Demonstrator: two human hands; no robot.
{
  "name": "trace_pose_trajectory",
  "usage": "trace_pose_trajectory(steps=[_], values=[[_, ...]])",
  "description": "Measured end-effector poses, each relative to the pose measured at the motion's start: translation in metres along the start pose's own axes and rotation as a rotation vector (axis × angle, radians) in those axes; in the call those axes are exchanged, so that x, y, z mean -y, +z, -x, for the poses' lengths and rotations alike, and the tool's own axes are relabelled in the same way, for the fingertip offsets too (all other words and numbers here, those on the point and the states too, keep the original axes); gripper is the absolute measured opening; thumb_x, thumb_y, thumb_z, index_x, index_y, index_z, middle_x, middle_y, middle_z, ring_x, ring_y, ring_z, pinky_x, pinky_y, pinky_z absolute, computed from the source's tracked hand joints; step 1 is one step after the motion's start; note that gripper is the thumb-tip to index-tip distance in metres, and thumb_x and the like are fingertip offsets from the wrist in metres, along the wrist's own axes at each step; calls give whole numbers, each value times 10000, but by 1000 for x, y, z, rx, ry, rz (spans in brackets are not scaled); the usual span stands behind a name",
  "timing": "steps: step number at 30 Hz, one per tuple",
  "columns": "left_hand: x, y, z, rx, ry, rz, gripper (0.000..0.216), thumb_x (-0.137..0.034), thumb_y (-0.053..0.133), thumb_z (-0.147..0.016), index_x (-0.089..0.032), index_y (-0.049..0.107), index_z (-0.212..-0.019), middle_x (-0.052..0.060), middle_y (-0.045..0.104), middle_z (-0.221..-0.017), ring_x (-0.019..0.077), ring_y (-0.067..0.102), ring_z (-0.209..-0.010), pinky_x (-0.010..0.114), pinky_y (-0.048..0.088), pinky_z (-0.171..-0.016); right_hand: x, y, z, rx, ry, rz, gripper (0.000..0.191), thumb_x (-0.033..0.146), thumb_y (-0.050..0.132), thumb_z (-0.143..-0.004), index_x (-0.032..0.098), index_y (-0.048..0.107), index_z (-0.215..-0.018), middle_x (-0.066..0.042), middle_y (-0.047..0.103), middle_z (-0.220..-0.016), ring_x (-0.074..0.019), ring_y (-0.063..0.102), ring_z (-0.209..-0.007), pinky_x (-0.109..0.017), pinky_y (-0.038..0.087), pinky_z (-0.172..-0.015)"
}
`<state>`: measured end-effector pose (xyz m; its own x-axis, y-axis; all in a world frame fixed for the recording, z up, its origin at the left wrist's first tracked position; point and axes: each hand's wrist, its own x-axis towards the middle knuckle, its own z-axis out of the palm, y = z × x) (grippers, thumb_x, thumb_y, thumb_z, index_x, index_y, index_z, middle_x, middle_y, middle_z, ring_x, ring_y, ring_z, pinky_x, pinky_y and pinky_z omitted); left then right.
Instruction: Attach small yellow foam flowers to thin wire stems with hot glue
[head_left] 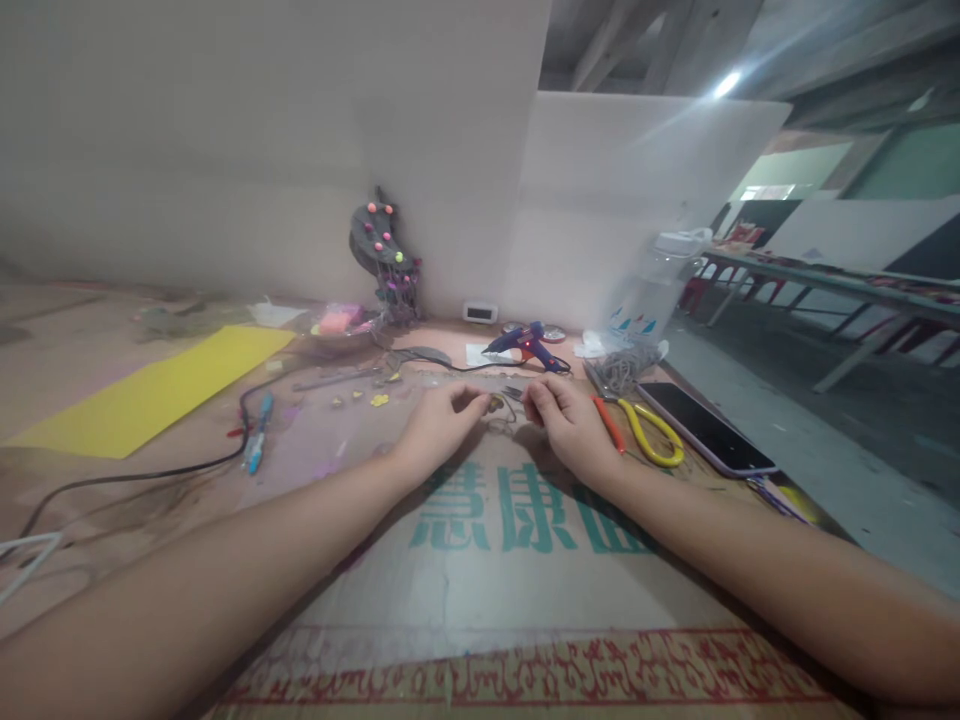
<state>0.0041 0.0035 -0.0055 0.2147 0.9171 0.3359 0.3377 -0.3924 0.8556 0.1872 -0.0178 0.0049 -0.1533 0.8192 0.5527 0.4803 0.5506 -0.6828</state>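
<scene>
My left hand (442, 420) and my right hand (570, 420) rest close together on a sheet of cardboard (487, 590) with green printed characters. Both hands are pinched on a thin bent wire (508, 405) that runs between their fingertips. A small bead-like piece sits at my left fingertips, too small to name. Just right of my right hand lie yellow-handled pliers (649, 435) and an orange-handled tool (609, 425).
A blue glue gun (525, 345) with its black cord lies behind the hands. A wire tree with coloured beads (386, 255) stands at the wall. A yellow sheet (161, 385), a blue pen (259, 435), a phone (709, 425) and a clear plastic jar (652, 295) surround the work spot.
</scene>
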Motion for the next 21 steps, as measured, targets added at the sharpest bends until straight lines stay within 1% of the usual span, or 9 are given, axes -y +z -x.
trace_pose_trajectory(steps=[4, 9, 11, 14, 17, 19, 21], values=[[-1, 0, 0, 4, 5, -12, 219, -336, 549, -822, -156, 675, -819, 43, 719, -816, 176, 638, -751, 287, 477, -724, -6, 1, 0, 30, -9, 8, 262, 346, 408, -962, 206, 550, -791, -4, 534, -694, -154, 512, -672, -278, 392, -629], [-5, -1, 1, 5, -26, -15, 226, -347, 558, -815, -157, 680, -829, 39, 713, -774, 174, 631, -722, 281, 477, -701, -13, 3, -1, 37, 7, -35, 169, 289, 435, -939, 208, 578, -900, 1, 557, -723, -146, 532, -676, -270, 407, -621], [-6, -1, 2, 8, -25, -22, 222, -339, 556, -817, -158, 683, -831, 37, 713, -778, 171, 629, -723, 278, 478, -709, -13, 4, -1, 26, 24, -54, 131, 259, 466, -915, 206, 585, -910, 1, 585, -734, -148, 548, -689, -271, 416, -634], [-7, -1, 2, 4, -8, -31, 205, -310, 550, -821, -157, 687, -831, 36, 718, -803, 167, 631, -738, 274, 483, -730, -10, 5, -2, -19, 35, -79, 60, 248, 543, -864, 200, 577, -852, -6, 614, -762, -156, 572, -722, -276, 433, -661], [-6, 0, 2, 10, 9, -26, 205, -305, 547, -824, -158, 689, -842, 36, 722, -812, 172, 638, -752, 274, 491, -733, -6, 4, -2, -40, 18, -44, 122, 287, 582, -844, 195, 559, -768, -4, 597, -738, -156, 563, -707, -276, 432, -656], [-6, 0, 2, 14, 15, -26, 208, -311, 547, -827, -158, 686, -842, 36, 723, -813, 175, 642, -757, 275, 494, -737, -4, 2, -3, -6, 7, 6, 188, 318, 525, -884, 191, 570, -754, -8, 584, -719, -157, 555, -707, -280, 426, -661], [-5, 0, 2, 17, 22, -31, 205, -312, 547, -829, -159, 683, -838, 35, 722, -813, 174, 643, -758, 276, 494, -741, -4, 2, -3, 28, 1, 33, 237, 332, 461, -919, 186, 591, -785, -20, 598, -750, -165, 565, -746, -287, 431, -689]])
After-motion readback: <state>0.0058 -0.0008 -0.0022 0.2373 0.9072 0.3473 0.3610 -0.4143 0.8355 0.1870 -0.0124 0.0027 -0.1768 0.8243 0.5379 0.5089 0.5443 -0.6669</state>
